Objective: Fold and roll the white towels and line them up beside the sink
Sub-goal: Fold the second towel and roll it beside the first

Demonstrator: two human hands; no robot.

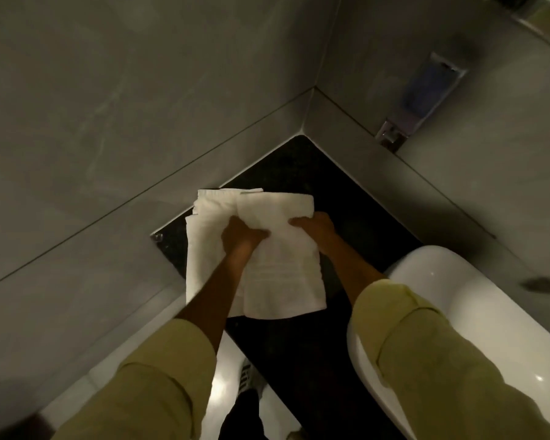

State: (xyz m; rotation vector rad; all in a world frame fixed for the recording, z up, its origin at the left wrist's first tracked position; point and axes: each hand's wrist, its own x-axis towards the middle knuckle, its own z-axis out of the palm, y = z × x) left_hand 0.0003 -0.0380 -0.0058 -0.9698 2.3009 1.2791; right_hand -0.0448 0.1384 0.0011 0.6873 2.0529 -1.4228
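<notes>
One white towel (254, 249) lies folded on the black surface (299, 173) in the wall corner. The left hand (240, 238) pinches its middle fold; the right hand (315, 227) grips its right edge, both arms outstretched. One white sink (458, 296) sits just right; bare surface behind.

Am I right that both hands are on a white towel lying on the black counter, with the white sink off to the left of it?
Not quite: the head view shows the white sink to the right of the white towel, not the left. The rest holds: the left hand and right hand are both on the towel, which lies on the black counter.
</notes>
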